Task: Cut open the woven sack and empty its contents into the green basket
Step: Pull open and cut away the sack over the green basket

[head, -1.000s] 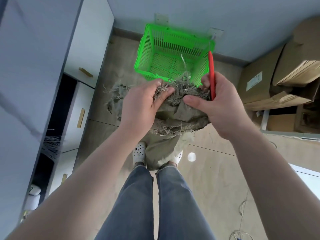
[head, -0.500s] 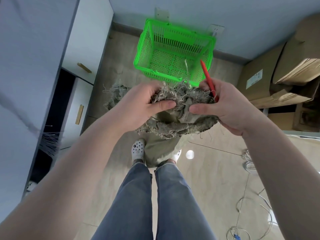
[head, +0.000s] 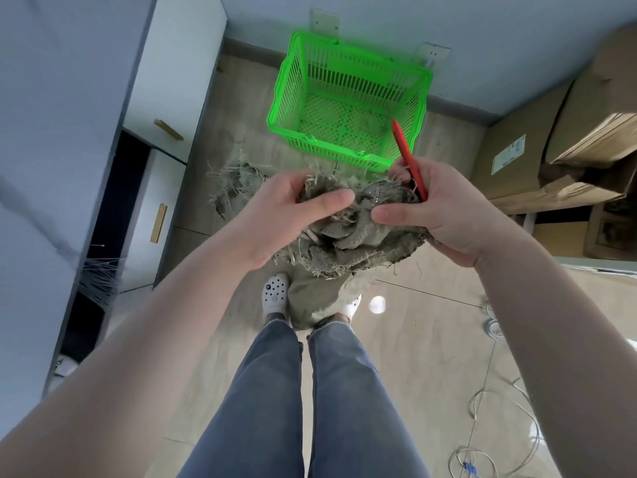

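Observation:
A grey-green woven sack (head: 348,243) with a frayed top stands between my feet, and I hold its bunched mouth at chest height. My left hand (head: 286,210) grips the left side of the frayed rim, thumb over the top. My right hand (head: 444,208) grips the right side of the rim and also holds a red cutter (head: 408,157), which points up and away toward the basket. The green basket (head: 344,108) stands on the floor just beyond the sack, against the wall. What the sack holds is hidden.
A frayed scrap of sacking (head: 234,184) lies on the floor left of my hands. White cabinets (head: 172,81) line the left side. Cardboard boxes (head: 568,132) are stacked at the right. Loose white cables (head: 493,426) lie on the floor at lower right.
Both hands stay on the sack's mouth and have drawn it slightly nearer. The red cutter has tilted from upright to leaning left. The basket looks farther away.

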A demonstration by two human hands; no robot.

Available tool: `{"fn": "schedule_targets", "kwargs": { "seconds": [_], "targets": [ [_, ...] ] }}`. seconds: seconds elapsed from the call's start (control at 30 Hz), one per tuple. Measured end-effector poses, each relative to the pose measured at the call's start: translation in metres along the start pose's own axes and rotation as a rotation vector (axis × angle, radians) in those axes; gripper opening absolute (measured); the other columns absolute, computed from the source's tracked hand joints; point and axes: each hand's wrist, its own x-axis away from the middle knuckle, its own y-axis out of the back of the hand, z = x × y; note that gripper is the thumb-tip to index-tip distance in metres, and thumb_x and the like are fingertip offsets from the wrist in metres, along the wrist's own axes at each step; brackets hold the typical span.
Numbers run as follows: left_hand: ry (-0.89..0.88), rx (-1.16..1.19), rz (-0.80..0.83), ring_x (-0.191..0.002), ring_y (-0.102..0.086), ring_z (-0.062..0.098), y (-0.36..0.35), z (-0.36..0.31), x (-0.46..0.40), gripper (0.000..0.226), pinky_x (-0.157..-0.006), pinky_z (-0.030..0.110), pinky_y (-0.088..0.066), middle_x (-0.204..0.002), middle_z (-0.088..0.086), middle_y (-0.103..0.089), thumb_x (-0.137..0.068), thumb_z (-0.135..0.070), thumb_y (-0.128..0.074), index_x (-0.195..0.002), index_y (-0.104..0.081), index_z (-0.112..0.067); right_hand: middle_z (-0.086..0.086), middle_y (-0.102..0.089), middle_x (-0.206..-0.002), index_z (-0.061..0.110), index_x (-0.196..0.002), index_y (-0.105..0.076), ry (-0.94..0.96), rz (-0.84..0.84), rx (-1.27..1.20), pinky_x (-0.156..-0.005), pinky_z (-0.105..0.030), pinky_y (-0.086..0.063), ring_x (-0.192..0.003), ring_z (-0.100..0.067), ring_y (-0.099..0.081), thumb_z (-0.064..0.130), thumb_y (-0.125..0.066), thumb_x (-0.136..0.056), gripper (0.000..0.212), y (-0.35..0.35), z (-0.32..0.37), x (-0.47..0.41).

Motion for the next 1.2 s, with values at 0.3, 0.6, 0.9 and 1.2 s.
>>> {"fn": "schedule_targets", "kwargs": {
  "seconds": [0.3, 0.6, 0.9, 1.2],
  "targets": [
    [0.004, 0.177, 0.025, -0.075, -0.067, 0.002, -0.002, -0.002, -0.001, 0.011, -0.074, 0.015, -0.05, -0.075, -0.011, -0.072, -0.076, -0.023, -0.064, -0.085, -0.066, -0.017, 0.011, -0.039, -0.075, 0.015, -0.09, -0.05, -0.082, 0.019, -0.091, -0.061, -0.011, -0.044, -0.055, 0.004, -0.047, 0.011, -0.077, -0.057, 0.042, -0.001, 0.003, -0.001],
    [0.063, 0.19, -0.14, -0.093, -0.063, 0.006, -0.004, 0.016, -0.004, 0.014, -0.092, 0.023, -0.045, -0.095, -0.008, -0.071, -0.092, -0.017, -0.06, -0.105, -0.065, -0.019, 0.01, -0.051, -0.07, 0.026, -0.077, -0.052, 0.046, -0.604, 0.387, -0.066, -0.032, -0.035, -0.063, 0.001, -0.044, 0.038, -0.035, -0.102, 0.032, -0.015, 0.009, 0.026],
    [0.091, 0.266, -0.197, -0.079, -0.062, 0.0, -0.005, 0.021, -0.01, 0.015, -0.082, 0.024, -0.048, -0.076, -0.017, -0.069, -0.097, -0.011, -0.054, -0.099, -0.063, -0.023, 0.005, -0.049, -0.054, 0.008, -0.094, -0.062, -0.059, -0.143, 0.479, -0.055, -0.037, -0.044, -0.049, -0.01, -0.044, 0.042, -0.041, -0.097, 0.041, -0.066, -0.011, 0.056],
    [0.115, 0.466, -0.277, -0.08, -0.061, 0.022, -0.01, 0.028, -0.01, 0.014, -0.083, 0.04, -0.05, -0.078, 0.007, -0.065, -0.093, -0.001, -0.055, -0.095, -0.063, -0.012, 0.008, -0.045, -0.049, 0.012, -0.089, -0.051, -0.153, -0.295, 0.072, -0.048, -0.026, -0.027, -0.041, -0.007, -0.032, 0.02, -0.038, -0.103, 0.021, -0.08, -0.009, 0.038]
  ]
}}
